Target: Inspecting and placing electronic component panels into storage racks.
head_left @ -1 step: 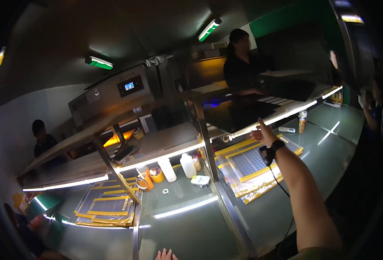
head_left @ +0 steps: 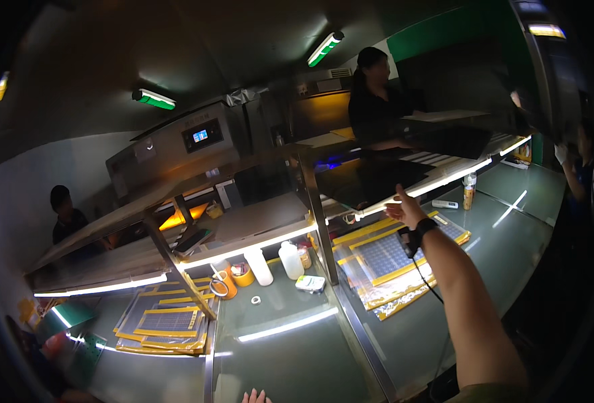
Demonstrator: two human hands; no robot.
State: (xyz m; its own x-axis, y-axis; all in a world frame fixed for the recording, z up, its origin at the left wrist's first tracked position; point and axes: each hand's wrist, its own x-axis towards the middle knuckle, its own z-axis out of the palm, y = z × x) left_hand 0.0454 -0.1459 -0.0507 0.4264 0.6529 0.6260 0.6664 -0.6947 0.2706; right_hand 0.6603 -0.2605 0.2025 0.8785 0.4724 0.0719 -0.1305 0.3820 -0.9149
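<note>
Right hand up at the lit shelf edge, nothing in it

The yellow-framed grid sheets [head_left: 394, 258] lay flat on the grey steel bench [head_left: 512, 248], just below the right hand [head_left: 404, 209], which hung open-palmed by the shelf's light strip [head_left: 445, 180]. Left hand [head_left: 255, 397] barely showed; couldn't tell its grip.

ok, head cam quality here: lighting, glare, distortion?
Head view: dim overall, black vignette at the rim; shelf light strips blow out and streak glare across the table; fisheye bends the shelf edges; right hand sharp enough, left hand barely in frame.
</note>
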